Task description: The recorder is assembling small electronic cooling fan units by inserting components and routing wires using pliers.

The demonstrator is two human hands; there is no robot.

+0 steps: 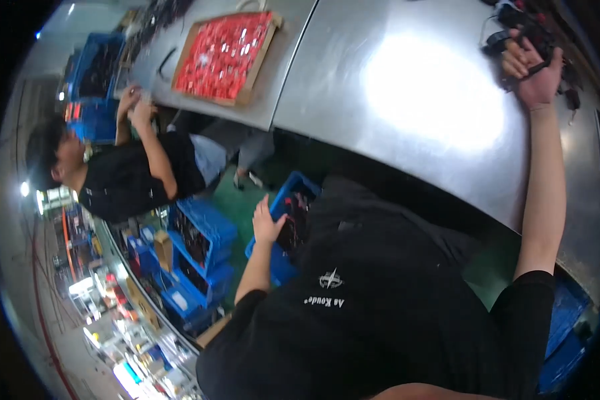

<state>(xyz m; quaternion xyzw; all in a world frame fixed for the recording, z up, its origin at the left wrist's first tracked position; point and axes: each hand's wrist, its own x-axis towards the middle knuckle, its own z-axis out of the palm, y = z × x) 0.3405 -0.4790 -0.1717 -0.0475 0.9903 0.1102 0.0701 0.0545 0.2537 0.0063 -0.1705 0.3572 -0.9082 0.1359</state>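
Observation:
At the far right of the metal table, my right hand (539, 79) is palm up, with its fingers curled on a black cable-like piece (539, 67). It is at the edge of a heap of black parts and cords (523, 30); their exact kind is too blurred to tell. Low on the left, my left hand (267, 225) has its fingers spread and holds nothing. It hovers by the rim of a blue crate (300, 179) beside my body, in which dark items with some red bits (292, 223) lie.
A metal table (340, 87) with a bright glare runs ahead of me. On its left part stands a cardboard tray (263, 60) of red pieces. A co-worker (133, 167) in black stands at left, hands raised at the table edge. Blue crates (207, 230) are stacked behind.

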